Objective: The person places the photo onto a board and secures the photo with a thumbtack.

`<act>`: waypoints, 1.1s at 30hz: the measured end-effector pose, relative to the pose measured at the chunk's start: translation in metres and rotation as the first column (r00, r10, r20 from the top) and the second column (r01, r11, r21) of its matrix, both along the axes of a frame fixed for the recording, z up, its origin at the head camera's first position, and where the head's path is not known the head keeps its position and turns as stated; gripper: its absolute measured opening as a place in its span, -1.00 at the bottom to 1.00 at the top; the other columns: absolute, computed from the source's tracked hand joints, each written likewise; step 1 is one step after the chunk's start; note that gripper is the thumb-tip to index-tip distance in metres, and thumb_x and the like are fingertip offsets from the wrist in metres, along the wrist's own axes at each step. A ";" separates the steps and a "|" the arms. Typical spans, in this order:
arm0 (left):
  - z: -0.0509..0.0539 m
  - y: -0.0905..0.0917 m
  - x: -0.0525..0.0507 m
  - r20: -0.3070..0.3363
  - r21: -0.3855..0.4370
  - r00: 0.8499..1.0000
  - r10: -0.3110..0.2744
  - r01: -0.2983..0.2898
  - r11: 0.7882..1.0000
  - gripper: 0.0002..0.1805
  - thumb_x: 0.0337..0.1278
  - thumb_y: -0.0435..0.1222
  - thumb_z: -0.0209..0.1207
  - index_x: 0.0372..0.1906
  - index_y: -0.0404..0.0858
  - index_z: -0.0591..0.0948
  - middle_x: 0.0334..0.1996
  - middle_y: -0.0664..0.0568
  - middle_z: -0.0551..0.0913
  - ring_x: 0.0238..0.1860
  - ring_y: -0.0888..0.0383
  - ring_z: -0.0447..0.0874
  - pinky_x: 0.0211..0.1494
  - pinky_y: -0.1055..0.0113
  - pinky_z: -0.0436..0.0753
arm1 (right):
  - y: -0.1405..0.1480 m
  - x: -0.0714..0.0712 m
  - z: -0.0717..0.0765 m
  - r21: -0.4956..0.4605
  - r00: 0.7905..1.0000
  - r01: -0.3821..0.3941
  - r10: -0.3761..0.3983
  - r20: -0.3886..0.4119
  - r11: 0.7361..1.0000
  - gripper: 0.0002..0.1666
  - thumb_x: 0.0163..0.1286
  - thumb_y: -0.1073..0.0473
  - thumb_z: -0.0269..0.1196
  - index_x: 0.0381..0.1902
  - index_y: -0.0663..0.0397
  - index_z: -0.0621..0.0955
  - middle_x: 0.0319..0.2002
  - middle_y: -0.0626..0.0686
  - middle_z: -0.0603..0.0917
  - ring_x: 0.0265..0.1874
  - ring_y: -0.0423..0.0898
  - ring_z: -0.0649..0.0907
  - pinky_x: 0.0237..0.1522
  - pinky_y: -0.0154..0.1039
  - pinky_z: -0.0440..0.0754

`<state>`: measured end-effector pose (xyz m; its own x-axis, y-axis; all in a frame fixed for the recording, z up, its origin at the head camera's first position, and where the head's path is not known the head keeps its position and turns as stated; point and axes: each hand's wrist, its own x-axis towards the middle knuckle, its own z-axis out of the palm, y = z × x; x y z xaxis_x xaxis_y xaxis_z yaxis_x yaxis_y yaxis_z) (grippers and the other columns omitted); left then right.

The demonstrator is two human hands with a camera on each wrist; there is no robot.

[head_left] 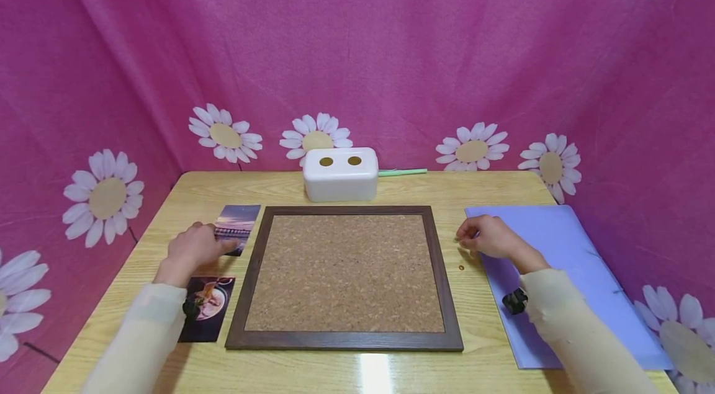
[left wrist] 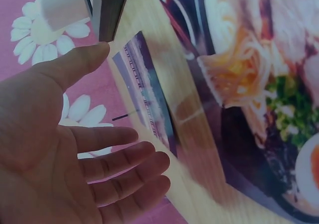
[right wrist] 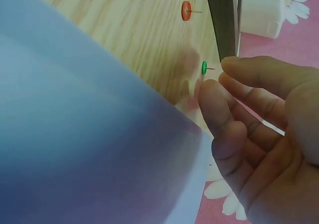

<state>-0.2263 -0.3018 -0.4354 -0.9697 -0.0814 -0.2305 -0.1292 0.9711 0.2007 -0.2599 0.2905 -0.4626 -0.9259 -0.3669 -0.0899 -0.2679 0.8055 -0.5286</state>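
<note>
My left hand (head_left: 195,246) hovers at a photo of a pier under a purple sky (head_left: 240,223), left of the corkboard (head_left: 346,273). In the left wrist view its fingers (left wrist: 132,159) are spread and hold nothing; the pier photo (left wrist: 144,92) lies beyond them. Nearer me is a photo of a noodle bowl (head_left: 209,313), partly covered by the left wrist. Right of the board, my right hand (head_left: 490,236) has its fingers bent, with nothing seen between them. Beside its fingertips a green thumbtack (right wrist: 204,68) lies point up. An orange thumbtack (right wrist: 186,11) sits nearer me.
A white box with two holes (head_left: 341,183) stands behind the corkboard, with a thin green stick (head_left: 402,172) sticking out at its right. A large blue sheet or folder (head_left: 547,257) lies under the right forearm. Pink cloth with daisies (head_left: 357,59) surrounds the wooden table (head_left: 240,182).
</note>
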 end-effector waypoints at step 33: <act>-0.012 -0.008 -0.001 -0.002 0.062 0.997 0.078 -0.078 0.995 -0.15 0.18 0.09 0.23 0.28 -0.54 0.38 -0.02 -0.47 0.36 -0.07 -0.32 0.39 -0.05 -0.14 0.50 | -0.009 -0.007 -0.012 0.094 0.991 -0.003 0.016 -0.136 0.996 -0.96 0.25 0.28 0.33 -0.37 0.10 0.72 -0.48 -0.10 0.71 -0.46 -0.24 0.58 -0.27 -0.16 0.54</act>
